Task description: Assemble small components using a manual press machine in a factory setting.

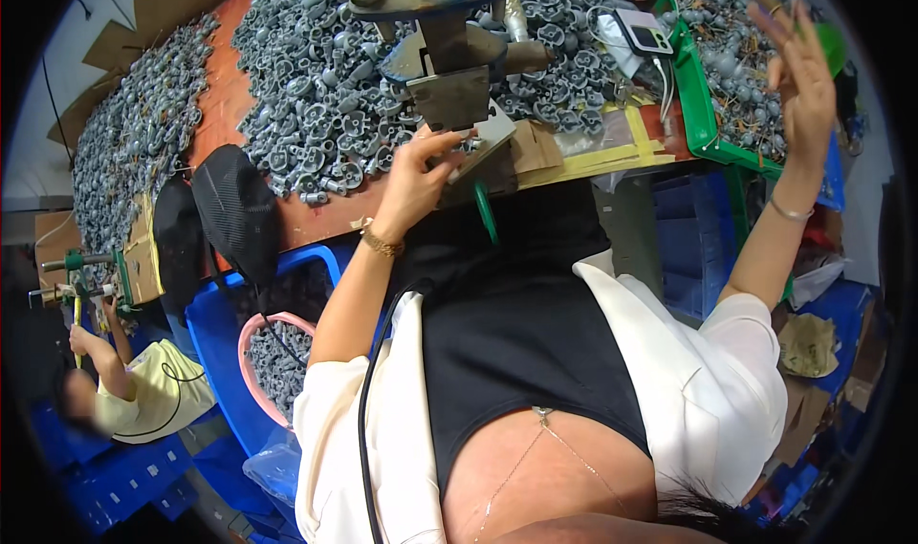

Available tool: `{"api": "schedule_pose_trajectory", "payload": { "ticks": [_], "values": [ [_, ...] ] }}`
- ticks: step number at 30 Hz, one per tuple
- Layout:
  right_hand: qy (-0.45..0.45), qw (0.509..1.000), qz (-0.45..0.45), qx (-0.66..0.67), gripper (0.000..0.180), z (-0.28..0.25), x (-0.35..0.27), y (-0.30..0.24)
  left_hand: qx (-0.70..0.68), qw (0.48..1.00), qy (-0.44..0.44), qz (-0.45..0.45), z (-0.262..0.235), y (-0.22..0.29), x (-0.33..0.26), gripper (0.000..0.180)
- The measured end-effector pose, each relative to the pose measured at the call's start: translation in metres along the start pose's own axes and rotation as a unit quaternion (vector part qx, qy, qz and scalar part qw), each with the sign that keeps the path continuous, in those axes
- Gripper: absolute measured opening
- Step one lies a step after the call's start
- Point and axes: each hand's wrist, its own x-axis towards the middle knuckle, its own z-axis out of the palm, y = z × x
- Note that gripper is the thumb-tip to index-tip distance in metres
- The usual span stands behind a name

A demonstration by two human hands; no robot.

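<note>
Workbench (pixel 316 221) heaped with grey castings (pixel 316 95) (left hand (pixel 413 183) at press (pixel 449 61)).

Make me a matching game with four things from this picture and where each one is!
Things:
1. left hand
2. right hand
3. grey parts
4. phone

Places:
A. raised open above the green tray
B. heaped on the bench
C. at the metal press, fingers on its plate
D. lying between the heap and the tray, with a white cable

Pairs: 1-C, 2-A, 3-B, 4-D
</note>
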Motion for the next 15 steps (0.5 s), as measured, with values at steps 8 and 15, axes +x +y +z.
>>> {"api": "schedule_pose_trajectory", "payload": {
  "ticks": [8,15],
  "values": [
    [-0.245,0.946,0.196,0.077,0.024,0.084,-0.091,0.008,0.504,0.842,0.181,0.071,-0.128,-0.052,0.052,0.017],
    [-0.308,0.919,0.241,0.039,0.02,0.144,-0.12,0.03,0.405,0.867,0.28,0.08,-0.127,-0.047,0.051,0.013]
  ]
}}
